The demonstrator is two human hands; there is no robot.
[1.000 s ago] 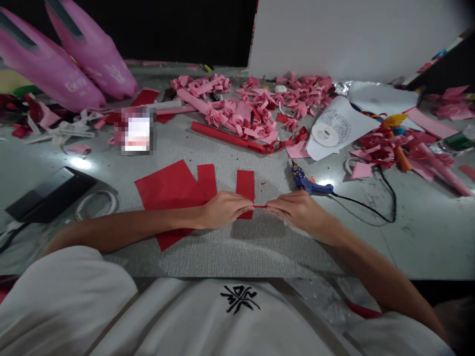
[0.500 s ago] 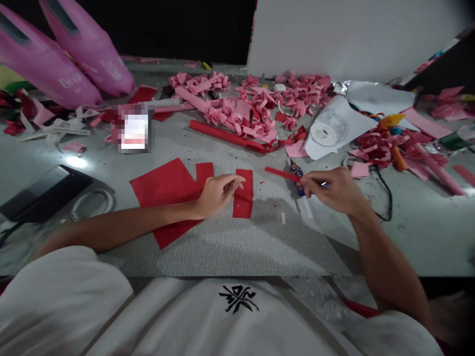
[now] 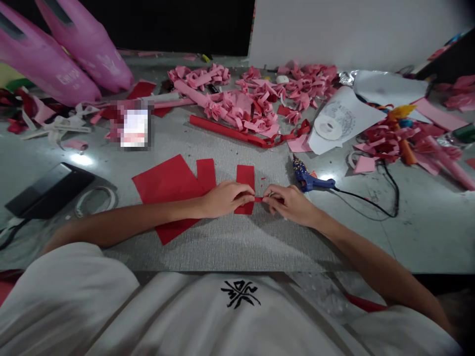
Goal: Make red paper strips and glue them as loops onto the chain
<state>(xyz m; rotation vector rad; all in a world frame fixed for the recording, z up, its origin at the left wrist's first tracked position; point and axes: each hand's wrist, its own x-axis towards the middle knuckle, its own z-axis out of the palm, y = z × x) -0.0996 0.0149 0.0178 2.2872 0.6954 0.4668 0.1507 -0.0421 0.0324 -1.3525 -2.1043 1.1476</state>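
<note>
Between my two hands a narrow red paper strip (image 3: pixel 259 199) is stretched, its ends pinched in the fingers. My left hand (image 3: pixel 227 199) grips the left end, above a small red paper rectangle (image 3: pixel 245 174). The right hand (image 3: pixel 291 203) is closed on the other end; a small shiny bit shows among its fingers, too unclear to name. Under my left forearm lies a larger red paper sheet (image 3: pixel 166 178), with another red piece (image 3: pixel 206 170) beside it. A blue glue gun (image 3: pixel 306 180) rests on the table beyond my right hand, its black cord trailing right.
Pink paper curls (image 3: pixel 237 106) are heaped at the back, with a red paper roll (image 3: pixel 218 127) in front. A ribbon spool (image 3: pixel 328 127) sits on white paper at the right. On the left are a black box-shaped device (image 3: pixel 50 190), a tape roll (image 3: pixel 95 201) and pink bags (image 3: pixel 85 54).
My right hand has moved left from over the glue gun, bringing the red strip to my left hand, which now pinches its other end. The glue gun is now uncovered.
</note>
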